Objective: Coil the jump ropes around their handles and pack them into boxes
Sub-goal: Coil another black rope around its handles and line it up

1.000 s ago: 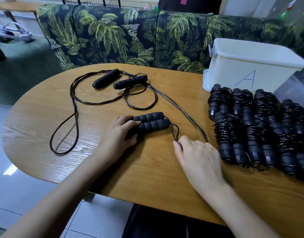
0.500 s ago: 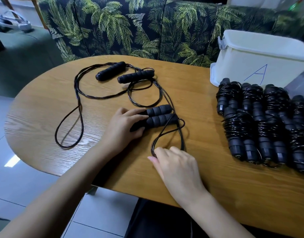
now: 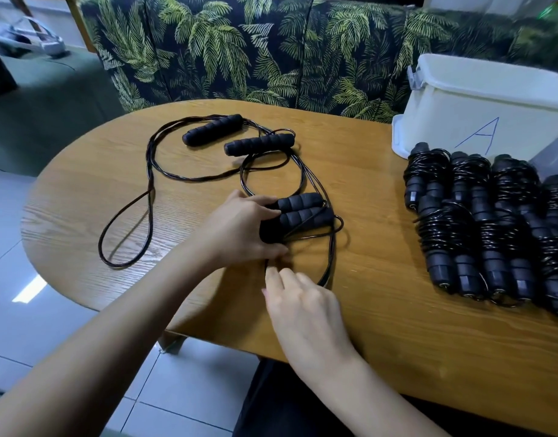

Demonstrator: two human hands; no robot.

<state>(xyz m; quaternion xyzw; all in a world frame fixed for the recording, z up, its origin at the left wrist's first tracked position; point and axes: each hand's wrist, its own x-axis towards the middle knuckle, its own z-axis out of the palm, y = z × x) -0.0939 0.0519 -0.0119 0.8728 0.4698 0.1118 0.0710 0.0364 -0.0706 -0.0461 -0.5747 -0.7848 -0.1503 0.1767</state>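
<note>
2 handles (image 3: 299, 212) of 1 jump rope are held side by side near the middle of the table (image 3: 397, 310). They are gripped at their near ends by the left hand (image 3: 240, 228), whose fingers and thumb are curled round them. The cord (image 3: 329, 257) is laid once across the handles and drops in a loose loop toward the table edge. The right hand (image 3: 303, 307) is placed just below, fingers reaching to the cord; whether the cord is pinched cannot be told, since the fingertips are blurred.

The step in hand is judged to be the first turns of the coil. The handles should be pressed together and level, and the cord drawn taut before each turn, so that turns are laid side by side and not heaped. Slack should be fed from the loop, so that the second rope (image 3: 213, 129), lying loose just beyond, is not dragged. Finished bundles (image 3: 492, 231) are stacked at the right, beside the white box (image 3: 479, 99).
</note>
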